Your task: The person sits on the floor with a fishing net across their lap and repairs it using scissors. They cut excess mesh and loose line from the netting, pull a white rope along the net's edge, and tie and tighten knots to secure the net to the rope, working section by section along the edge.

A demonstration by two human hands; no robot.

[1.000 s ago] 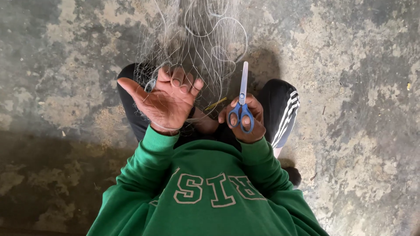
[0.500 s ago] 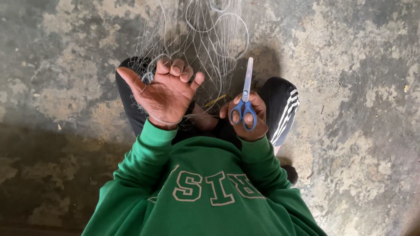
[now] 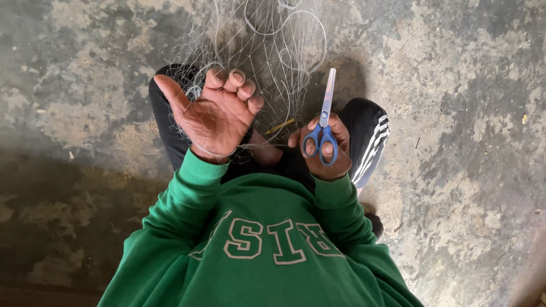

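Left hand (image 3: 219,116) raised palm-up, fingers curled loosely into pale fishing net (image 3: 267,51). Right hand (image 3: 323,149) clamped on blue-handled scissors (image 3: 324,122), blades shut, pointing away from body. Hands apart, a taut net strand and a small yellow netting needle (image 3: 280,126) between them. Net spread over dark-trousered knees onto mottled concrete floor (image 3: 466,113). Green sweatshirt (image 3: 261,244) below.

Left hand (image 3: 219,116) raised palm-up, fingers curled; right hand (image 3: 324,150) closed, fingers through handle loops, both forearms forward.
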